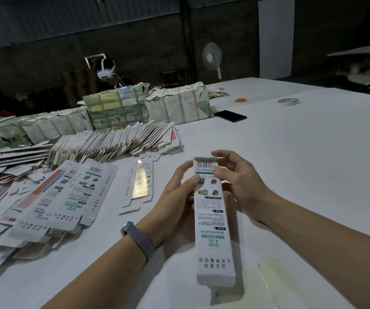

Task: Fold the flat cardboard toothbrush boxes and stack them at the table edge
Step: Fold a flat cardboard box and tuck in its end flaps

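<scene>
- White printed card, long and narrow: the toothbrush box (212, 210) stands between your hands above the table (302, 163).
- Your left hand (175, 197) grips its side; your right hand (235, 177) pinches the far end, thumb on the barcode.
- You seem mid-fold; next, likely tuck the end flap.
- Flat blanks (68, 197) lie well left.

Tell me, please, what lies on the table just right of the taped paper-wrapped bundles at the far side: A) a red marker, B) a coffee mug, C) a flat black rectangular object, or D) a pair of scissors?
C: a flat black rectangular object lies on the white table right beside the nearer taped bundle, with no scissors, marker or mug there.
</scene>
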A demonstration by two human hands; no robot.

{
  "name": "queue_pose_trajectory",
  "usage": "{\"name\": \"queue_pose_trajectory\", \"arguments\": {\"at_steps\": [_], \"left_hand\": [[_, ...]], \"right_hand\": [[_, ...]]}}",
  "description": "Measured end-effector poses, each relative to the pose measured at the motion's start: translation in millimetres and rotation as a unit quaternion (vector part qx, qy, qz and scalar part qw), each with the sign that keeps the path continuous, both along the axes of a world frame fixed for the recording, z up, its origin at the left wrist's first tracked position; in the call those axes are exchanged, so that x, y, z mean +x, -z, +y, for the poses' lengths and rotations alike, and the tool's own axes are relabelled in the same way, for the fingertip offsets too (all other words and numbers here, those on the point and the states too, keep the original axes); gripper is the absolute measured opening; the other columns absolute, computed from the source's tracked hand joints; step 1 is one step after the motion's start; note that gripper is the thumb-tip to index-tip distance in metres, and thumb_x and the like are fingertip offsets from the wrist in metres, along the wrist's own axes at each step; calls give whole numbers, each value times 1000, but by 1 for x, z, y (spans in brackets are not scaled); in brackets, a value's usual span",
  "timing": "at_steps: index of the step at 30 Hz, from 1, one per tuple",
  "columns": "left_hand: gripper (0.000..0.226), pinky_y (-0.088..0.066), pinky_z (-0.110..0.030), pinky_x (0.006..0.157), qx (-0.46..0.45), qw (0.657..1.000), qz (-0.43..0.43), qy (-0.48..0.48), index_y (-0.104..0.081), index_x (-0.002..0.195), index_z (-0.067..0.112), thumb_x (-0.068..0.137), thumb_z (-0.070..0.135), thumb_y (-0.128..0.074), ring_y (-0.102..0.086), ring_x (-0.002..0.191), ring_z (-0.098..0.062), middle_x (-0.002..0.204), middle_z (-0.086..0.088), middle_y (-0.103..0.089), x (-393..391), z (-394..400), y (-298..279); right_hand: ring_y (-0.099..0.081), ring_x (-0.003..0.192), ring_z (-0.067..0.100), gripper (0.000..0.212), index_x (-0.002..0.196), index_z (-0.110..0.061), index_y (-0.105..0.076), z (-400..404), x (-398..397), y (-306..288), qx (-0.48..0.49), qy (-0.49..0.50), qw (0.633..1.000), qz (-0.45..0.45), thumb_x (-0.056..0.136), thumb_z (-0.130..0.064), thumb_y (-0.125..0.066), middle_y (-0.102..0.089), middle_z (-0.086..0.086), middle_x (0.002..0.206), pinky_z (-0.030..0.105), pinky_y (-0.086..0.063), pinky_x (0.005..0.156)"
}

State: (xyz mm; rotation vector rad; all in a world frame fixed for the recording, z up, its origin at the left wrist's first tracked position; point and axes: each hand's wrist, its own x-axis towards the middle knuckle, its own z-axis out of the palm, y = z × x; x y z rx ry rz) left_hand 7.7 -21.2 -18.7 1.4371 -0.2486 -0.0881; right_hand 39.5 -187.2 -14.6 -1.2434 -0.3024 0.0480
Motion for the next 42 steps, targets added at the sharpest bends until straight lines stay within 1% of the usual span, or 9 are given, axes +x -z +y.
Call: {"name": "queue_pose_trajectory", "arguments": {"at_steps": [5,10,13,19,24,28,34,37,42], "left_hand": [[31,-36,-43,74,-28,999,8,24,-59,124,33,95,27,-65,-39,92,-39,103,-27,-56,2,0,2],[43,-44,-37,68,-5,1000,6,24,-51,131,30,90,33,-62,-54,78,-33,97,-21,-69,3,2,4],[39,-42,-38,69,-12,1000,7,28,-53,129,30,91,31,-61,-48,83,-35,98,-23,-66,3,2,4],[41,-45,-34,63,6,1000,3,17,-50,131,27,91,32,-61,-56,68,-24,92,-18,-69,3,1,4],[32,-42,-44,73,-2,1000,4,16,-59,122,34,90,34,-62,-55,83,-37,97,-22,-69,0,0,2],[39,-39,-56,87,10,1000,-3,12,-54,133,29,95,34,-65,-57,93,-41,105,-29,-69,-1,0,1],[24,-44,-50,83,11,1000,-2,23,-67,110,49,91,35,-63,-62,90,-36,103,-21,-74,-4,-2,-3],[26,-44,-54,88,14,999,0,28,-63,116,45,94,34,-62,-63,94,-38,114,-24,-71,-4,-1,-3],[37,-59,-32,72,26,998,-11,51,-53,129,32,92,30,-57,-73,87,-23,107,-13,-76,-5,0,-3]], "right_hand": [[-72,76,21,23,106,-16,-68,-1,0,0,-3,-9,1000,6,97,1,-56,-72,4,98,30,-57,61],[-72,76,25,24,100,-18,-70,-2,1,0,-15,-7,1000,2,97,1,-56,-69,10,101,32,-57,62],[-72,77,26,25,97,-20,-71,-2,1,0,-17,-10,1000,0,96,0,-57,-68,13,104,32,-57,62],[-71,73,23,24,94,-21,-70,1,2,1,-43,7,999,-9,97,-1,-57,-67,12,102,34,-56,62],[-71,71,24,27,78,-26,-74,1,-1,0,-56,-13,998,-5,99,-19,-58,-73,7,82,37,-58,66],[-70,68,24,26,75,-25,-73,2,-1,0,-54,4,998,-17,97,-18,-62,-73,7,78,41,-58,73],[-72,78,24,27,97,-36,-73,0,-2,-2,-34,13,998,-50,96,-11,-63,-68,1,90,42,-59,72],[-71,76,21,32,103,-44,-73,1,-3,-4,-23,13,999,-27,99,-15,-58,-68,-2,85,34,-60,65],[-68,65,15,36,70,-28,-75,1,-3,-6,-51,27,998,9,101,-23,-56,-71,-1,72,24,-53,53]]}}
